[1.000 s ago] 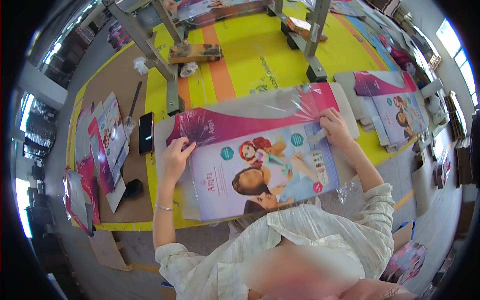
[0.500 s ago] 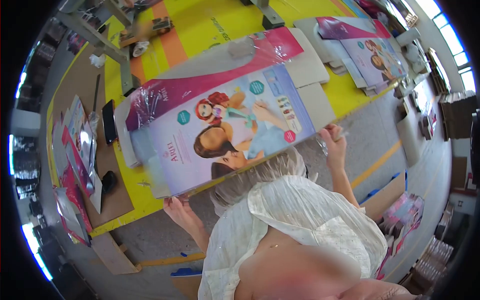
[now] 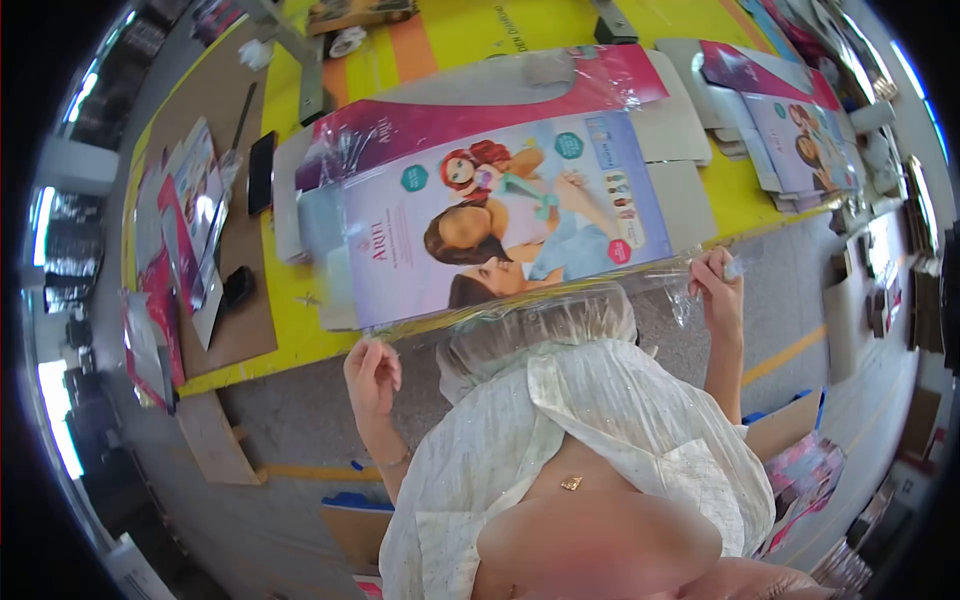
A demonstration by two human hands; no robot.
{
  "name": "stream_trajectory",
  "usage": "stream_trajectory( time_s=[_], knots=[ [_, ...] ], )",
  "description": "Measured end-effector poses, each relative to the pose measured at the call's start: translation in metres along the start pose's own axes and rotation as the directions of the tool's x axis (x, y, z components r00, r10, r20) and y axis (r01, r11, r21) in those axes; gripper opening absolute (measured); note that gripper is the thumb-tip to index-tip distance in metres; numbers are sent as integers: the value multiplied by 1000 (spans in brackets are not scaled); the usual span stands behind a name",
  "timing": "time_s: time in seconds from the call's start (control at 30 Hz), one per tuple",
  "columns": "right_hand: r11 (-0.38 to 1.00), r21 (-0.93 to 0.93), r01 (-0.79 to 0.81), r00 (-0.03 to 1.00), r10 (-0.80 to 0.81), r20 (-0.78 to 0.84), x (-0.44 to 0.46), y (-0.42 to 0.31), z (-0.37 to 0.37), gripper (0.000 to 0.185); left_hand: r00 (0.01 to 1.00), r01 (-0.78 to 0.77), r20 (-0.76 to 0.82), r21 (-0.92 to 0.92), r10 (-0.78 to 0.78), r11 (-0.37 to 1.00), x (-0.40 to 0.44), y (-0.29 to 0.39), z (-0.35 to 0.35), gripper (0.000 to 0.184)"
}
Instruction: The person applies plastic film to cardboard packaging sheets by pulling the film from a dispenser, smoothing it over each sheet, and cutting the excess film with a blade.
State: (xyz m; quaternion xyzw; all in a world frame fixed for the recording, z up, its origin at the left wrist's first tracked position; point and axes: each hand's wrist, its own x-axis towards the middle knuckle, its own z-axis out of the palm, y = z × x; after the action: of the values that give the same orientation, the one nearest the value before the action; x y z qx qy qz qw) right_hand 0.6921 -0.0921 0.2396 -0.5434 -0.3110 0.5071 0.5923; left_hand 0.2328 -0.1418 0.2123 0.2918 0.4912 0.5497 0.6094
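A flat, unfolded printed box (image 3: 400,230) with a doll picture and "ARIEL" lettering lies on the yellow table, its magenta flap and clear window at the far side. Clear plastic film (image 3: 682,300) runs along its near edge and hangs off the right end. My right hand (image 3: 716,285) pinches this film just beyond the near right corner. Just off the near left corner is my left hand (image 3: 372,375), its fingers curled together at the film's left end. What lies between those fingers is hard to see.
A phone (image 3: 261,172) and a black object (image 3: 238,287) lie left of the box, near printed cartons (image 3: 195,215) on brown board. More flat boxes (image 3: 795,140) are stacked at right. Metal frame legs (image 3: 312,85) stand on the yellow table (image 3: 235,365) behind.
Both hands have moved away from the box edge toward my body, drawing the film outward. The right hand is farther from the corner. The view has shifted, with the box in the same place.
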Motion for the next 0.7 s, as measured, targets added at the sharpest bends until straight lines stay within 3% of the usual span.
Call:
stream_trajectory(
  time_s=[0.07, 0.13, 0.23, 0.3, 0.33, 0.47, 0.53, 0.57, 0.6, 0.63, 0.7],
  knots=[
    [999, -2, -39, 999, 39, 25, 2, -8, 1, 30, 995, 14, 102, -58, -8, 998, 8, 1, 6, 18],
    [973, -132, -187, 971, 203, 124, 6, -13, 1, 30, 990, 116, 78, 32, -118, 993, 12, 3, 18, 23],
    [979, -75, -190, 963, 200, 181, 17, -9, -23, 29, 985, 90, 130, 148, -109, 985, 19, -17, -7, 28],
    [957, 132, -257, 931, 209, 298, 25, -2, -35, 25, 897, 164, 438, -224, -51, 961, 27, -38, -52, 32],
    [938, 198, -283, 919, 206, 336, 26, -2, -34, 23, 897, 163, 440, -221, -51, 961, 26, -24, -36, 32],
    [865, 440, -239, 954, 295, -61, 23, -19, 1, 18, 985, 150, 38, -678, -170, 719, 15, 45, 46, 44],
    [887, 425, -181, 974, 220, -44, 29, -27, 2, 17, 995, 1, 66, -741, 71, 672, 15, 42, 25, 53],
    [903, 415, -116, 989, 144, -37, 32, -32, 1, 15, 994, -1, 73, -741, 82, 672, 16, 47, 14, 53],
    [913, 407, -38, 998, 56, -32, 37, -39, 1, 15, 944, -329, -149, -496, 294, 803, 20, 54, 4, 54],
    [924, 381, 18, 1000, -16, -7, 45, -48, 6, 14, 793, -594, -286, -161, 539, 789, 31, 63, 0, 56],
    [943, 314, 108, 988, -136, 67, 68, -71, 24, 14, 655, -736, -227, 24, 721, 677, 50, 102, 8, 59]
  ],
)
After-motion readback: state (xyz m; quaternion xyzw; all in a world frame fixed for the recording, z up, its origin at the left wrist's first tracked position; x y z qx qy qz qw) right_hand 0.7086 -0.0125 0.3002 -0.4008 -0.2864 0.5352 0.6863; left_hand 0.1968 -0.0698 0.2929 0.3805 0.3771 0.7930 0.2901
